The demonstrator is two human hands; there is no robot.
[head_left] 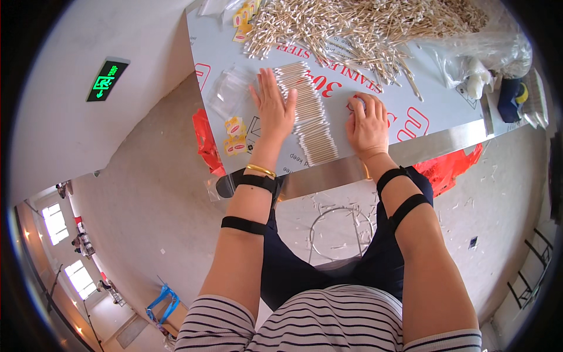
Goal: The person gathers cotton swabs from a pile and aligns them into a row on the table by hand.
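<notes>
Left hand (274,108) flat, open on row of swabs (306,114); right hand (368,124) curled, seemingly empty; clear bags (230,88) apparently empty.

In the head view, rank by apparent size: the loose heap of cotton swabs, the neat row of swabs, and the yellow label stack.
Largest: loose heap of cotton swabs.
Next: neat row of swabs, beside the left hand.
Smallest: yellow label stack.

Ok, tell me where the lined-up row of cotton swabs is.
In the head view, the row of cotton swabs lies mid-table, between the left hand and the right hand.
</notes>
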